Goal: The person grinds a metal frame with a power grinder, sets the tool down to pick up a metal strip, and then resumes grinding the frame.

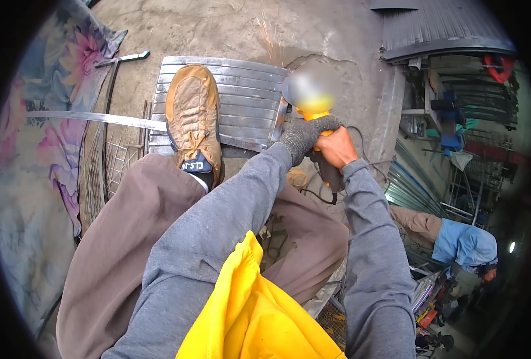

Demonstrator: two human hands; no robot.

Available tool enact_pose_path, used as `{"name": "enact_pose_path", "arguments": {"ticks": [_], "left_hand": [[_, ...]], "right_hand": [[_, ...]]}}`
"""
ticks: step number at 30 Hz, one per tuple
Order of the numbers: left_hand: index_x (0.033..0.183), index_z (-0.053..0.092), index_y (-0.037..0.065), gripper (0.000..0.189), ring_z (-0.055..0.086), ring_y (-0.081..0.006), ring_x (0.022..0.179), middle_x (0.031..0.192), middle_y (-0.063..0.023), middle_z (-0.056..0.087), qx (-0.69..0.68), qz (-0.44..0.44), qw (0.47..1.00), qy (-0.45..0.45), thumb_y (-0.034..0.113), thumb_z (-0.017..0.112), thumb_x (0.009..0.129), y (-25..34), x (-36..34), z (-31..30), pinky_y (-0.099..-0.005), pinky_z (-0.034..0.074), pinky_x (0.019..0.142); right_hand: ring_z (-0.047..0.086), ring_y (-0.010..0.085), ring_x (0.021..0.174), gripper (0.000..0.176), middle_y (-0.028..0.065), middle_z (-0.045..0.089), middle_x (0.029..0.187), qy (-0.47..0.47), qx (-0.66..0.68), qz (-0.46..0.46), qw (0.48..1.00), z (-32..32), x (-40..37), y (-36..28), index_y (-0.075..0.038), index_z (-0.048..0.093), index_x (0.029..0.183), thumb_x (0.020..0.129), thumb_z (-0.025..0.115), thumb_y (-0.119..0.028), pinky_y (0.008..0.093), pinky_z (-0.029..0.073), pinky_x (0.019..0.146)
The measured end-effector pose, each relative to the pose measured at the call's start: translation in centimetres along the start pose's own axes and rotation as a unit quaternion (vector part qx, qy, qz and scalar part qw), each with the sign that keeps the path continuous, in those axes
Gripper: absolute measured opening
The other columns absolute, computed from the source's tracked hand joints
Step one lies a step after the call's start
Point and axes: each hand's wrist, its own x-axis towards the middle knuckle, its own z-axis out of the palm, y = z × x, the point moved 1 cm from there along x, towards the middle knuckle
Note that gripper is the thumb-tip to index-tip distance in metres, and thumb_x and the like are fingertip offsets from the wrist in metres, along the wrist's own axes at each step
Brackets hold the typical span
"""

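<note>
Yellow power tool [314,113]: just right of upper centre of the frame, at the right end of the slatted panel; its head is blurred, so whether it touches the metal cannot be told.
Left hand [303,137]: in a grey knit glove, curled closed over the tool's yellow body, close behind the blurred head.
Right hand [338,147]: bare, fingers folded tightly around the dark rear part of the tool, pressed up against the glove.
Sparks [269,39]: a thin orange spray at top centre, above the panel's right end.
Slatted metal panel [250,99]: lying on the concrete floor [352,30], upper centre.
Tan shoe [192,113]: planted on the panel's left part.
Metal strip [107,118]: running from the left of the frame to the shoe.
Black cord [319,196]: curving below the hands.
Flowered cloth [77,54]: hanging down the left side.
Co-worker [466,244]: lower right, bent over, in a light blue top.
</note>
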Motion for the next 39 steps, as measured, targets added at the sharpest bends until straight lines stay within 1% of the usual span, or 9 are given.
{"name": "enact_pose_path", "arguments": {"ticks": [9,13,18,23,27,30,32,35,39], "left_hand": [[0.114,0.065,0.011,0.040,0.066,-0.0226,0.070,0.095,-0.0118,0.066,0.014,-0.025,1.000,0.006,0.036,0.068,0.084,0.7,0.1,-0.1,-0.0349,0.053,0.050],[0.119,0.063,0.013,0.038,0.066,-0.0233,0.076,0.101,-0.0122,0.064,0.043,-0.022,0.999,0.000,0.033,0.066,0.086,0.2,0.1,0.6,-0.0356,0.055,0.054],[0.124,0.061,0.017,0.036,0.067,-0.0241,0.084,0.108,-0.0127,0.063,0.061,-0.031,0.998,0.002,0.030,0.063,0.090,-0.4,0.1,0.7,-0.0364,0.058,0.059],[0.124,0.061,0.017,0.036,0.067,-0.0241,0.084,0.108,-0.0127,0.063,0.086,-0.024,0.996,-0.007,0.029,0.063,0.090,-0.3,0.1,0.6,-0.0364,0.058,0.059],[0.124,0.061,0.017,0.036,0.067,-0.0241,0.084,0.108,-0.0128,0.063,0.109,-0.023,0.994,-0.010,0.029,0.063,0.090,0.0,0.3,0.2,-0.0364,0.058,0.059],[0.124,0.061,0.017,0.036,0.067,-0.0241,0.084,0.108,-0.0128,0.063,0.121,-0.026,0.992,-0.009,0.029,0.063,0.090,0.2,0.1,0.1,-0.0364,0.058,0.059],[0.124,0.061,0.017,0.036,0.067,-0.0241,0.084,0.109,-0.0128,0.063,0.129,-0.027,0.991,-0.009,0.029,0.063,0.090,-0.4,-0.1,0.1,-0.0364,0.058,0.059],[0.124,0.061,0.017,0.036,0.067,-0.0241,0.084,0.109,-0.0129,0.063,0.133,-0.028,0.991,-0.010,0.029,0.062,0.090,-0.6,-0.2,-0.1,-0.0364,0.058,0.059],[0.124,0.061,0.017,0.036,0.067,-0.0241,0.084,0.109,-0.0129,0.063,0.136,-0.029,0.990,-0.013,0.028,0.062,0.090,-0.6,-0.3,-0.1,-0.0364,0.058,0.059]], "right_hand": [[0.068,0.0329,0.087,0.033,0.0166,0.071,0.096,0.077,-0.027,0.058,0.995,1.2,1.5,3.2,-0.005,0.070,0.096,0.071,0.067,-0.027,0.0394,0.053,0.076],[0.068,0.0333,0.086,0.025,0.0137,0.071,0.093,-0.005,-0.115,-0.183,0.976,0.4,1.5,4.9,-0.006,0.071,0.094,0.073,0.065,-0.020,0.0400,0.053,0.076],[0.068,0.0315,0.084,0.019,0.0117,0.071,0.088,-0.002,0.069,-0.030,0.997,1.0,0.2,3.5,-0.009,0.072,0.088,0.072,0.066,-0.016,0.0392,0.055,0.075],[0.067,0.0318,0.086,0.016,0.0127,0.071,0.091,-0.037,-0.230,-0.214,0.949,0.2,0.5,3.4,-0.007,0.071,0.088,0.078,0.062,-0.017,0.0389,0.054,0.076],[0.068,0.0288,0.087,0.016,0.0106,0.071,0.091,0.002,-0.049,-0.065,0.997,0.7,1.1,3.2,-0.013,0.073,0.087,0.074,0.064,-0.017,0.0386,0.055,0.075],[0.068,0.0271,0.089,0.019,0.0093,0.071,0.093,-0.001,-0.110,-0.139,0.984,-0.1,1.8,3.7,-0.016,0.073,0.089,0.074,0.064,-0.019,0.0378,0.055,0.078],[0.068,0.0275,0.091,0.021,0.0092,0.070,0.095,-0.036,-0.386,-0.304,0.870,-0.6,1.1,3.5,-0.014,0.073,0.093,0.075,0.063,-0.020,0.0376,0.055,0.080],[0.068,0.0293,0.090,0.021,0.0090,0.071,0.092,-0.056,-0.199,-0.172,0.963,-0.4,0.8,3.0,-0.013,0.072,0.093,0.077,0.062,-0.020,0.0383,0.054,0.081],[0.067,0.0309,0.088,0.021,0.0094,0.071,0.091,-0.041,-0.161,-0.175,0.971,0.2,0.4,2.8,-0.011,0.072,0.093,0.078,0.062,-0.021,0.0385,0.054,0.079]]}}
